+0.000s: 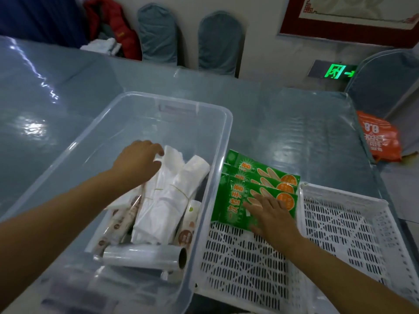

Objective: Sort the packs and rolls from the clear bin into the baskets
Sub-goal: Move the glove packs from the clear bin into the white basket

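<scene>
A clear bin [127, 155] is set on the table [283, 114]. Inside it, a white bag bundle [167, 196] is gripped at its far end by the left hand [138, 159]. Just right of the bin, green packs [254, 191] are stacked in a white basket [240, 257], the top one pressed flat by the right hand [272, 216].

Far half of clear bin [127, 123] open. Near half crowded by white bag bundles [167, 193] and rolls [145, 256]. Right basket [340, 225] bare; middle basket [238, 254] blocked at far end by green packs [240, 200].
</scene>
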{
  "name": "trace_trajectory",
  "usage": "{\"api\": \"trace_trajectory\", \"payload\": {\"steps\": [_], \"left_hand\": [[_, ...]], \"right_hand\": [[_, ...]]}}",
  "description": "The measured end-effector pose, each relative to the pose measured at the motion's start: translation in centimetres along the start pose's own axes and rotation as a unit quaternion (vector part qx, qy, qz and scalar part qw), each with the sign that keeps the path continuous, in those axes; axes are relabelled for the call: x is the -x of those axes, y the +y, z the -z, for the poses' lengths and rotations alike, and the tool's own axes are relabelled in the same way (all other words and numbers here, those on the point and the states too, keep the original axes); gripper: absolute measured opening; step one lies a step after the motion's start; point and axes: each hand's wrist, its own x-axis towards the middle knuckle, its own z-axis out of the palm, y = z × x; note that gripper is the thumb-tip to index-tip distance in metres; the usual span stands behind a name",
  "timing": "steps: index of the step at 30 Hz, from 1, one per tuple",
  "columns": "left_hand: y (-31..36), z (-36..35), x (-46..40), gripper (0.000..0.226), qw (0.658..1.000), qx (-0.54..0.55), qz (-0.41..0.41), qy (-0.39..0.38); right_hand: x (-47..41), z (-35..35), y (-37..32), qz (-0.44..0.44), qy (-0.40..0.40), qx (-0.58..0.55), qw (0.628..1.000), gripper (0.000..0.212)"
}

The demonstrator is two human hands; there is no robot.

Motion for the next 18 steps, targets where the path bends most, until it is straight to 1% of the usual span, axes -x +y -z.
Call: {"api": "trace_trajectory", "payload": {"steps": [2, 3, 5, 8, 12, 13, 15, 17, 18], "left_hand": [[-2.1, -1.7, 0.9, 0.029, 0.995, -0.009, 0.032, -0.09], [-2.7, -2.7, 1.3, 0.029, 0.992, -0.017, 0.032, -0.123], [-3.1, -4.5, 1.7, 0.03, 0.986, -0.018, 0.018, -0.162], [-2.3, -6.5, 1.9, 0.036, 0.982, 0.046, 0.036, -0.178], [-1.7, -8.2, 2.0, 0.038, 0.982, 0.098, 0.065, -0.148], [-1.7, -8.4, 2.0, 0.039, 0.978, 0.115, 0.078, -0.153], [-1.8, -8.6, 2.1, 0.039, 0.968, 0.14, 0.095, -0.187], [-1.7, -8.6, 2.3, 0.035, 0.962, 0.139, 0.093, -0.213], [-1.7, -8.4, 2.4, 0.032, 0.963, 0.137, 0.09, -0.215]], "right_hand": [[-0.1, 1.1, -0.2, -0.02, 0.056, -0.017, 0.998, 0.064], [-0.2, 1.6, -0.2, -0.022, 0.085, -0.023, 0.996, 0.059], [-0.4, 2.5, -0.5, -0.02, 0.129, -0.042, 0.99, 0.051], [-1.0, 4.0, -1.3, -0.027, 0.175, -0.073, 0.982, 0.044], [-1.7, 5.1, -2.7, -0.053, 0.222, -0.109, 0.967, 0.039], [-1.8, 5.4, -3.0, -0.058, 0.237, -0.117, 0.963, 0.039], [-2.1, 6.0, -3.6, -0.061, 0.261, -0.124, 0.955, 0.037], [-2.5, 6.8, -4.1, -0.06, 0.275, -0.122, 0.952, 0.033], [-2.6, 7.2, -4.3, -0.058, 0.282, -0.121, 0.95, 0.031]]}}
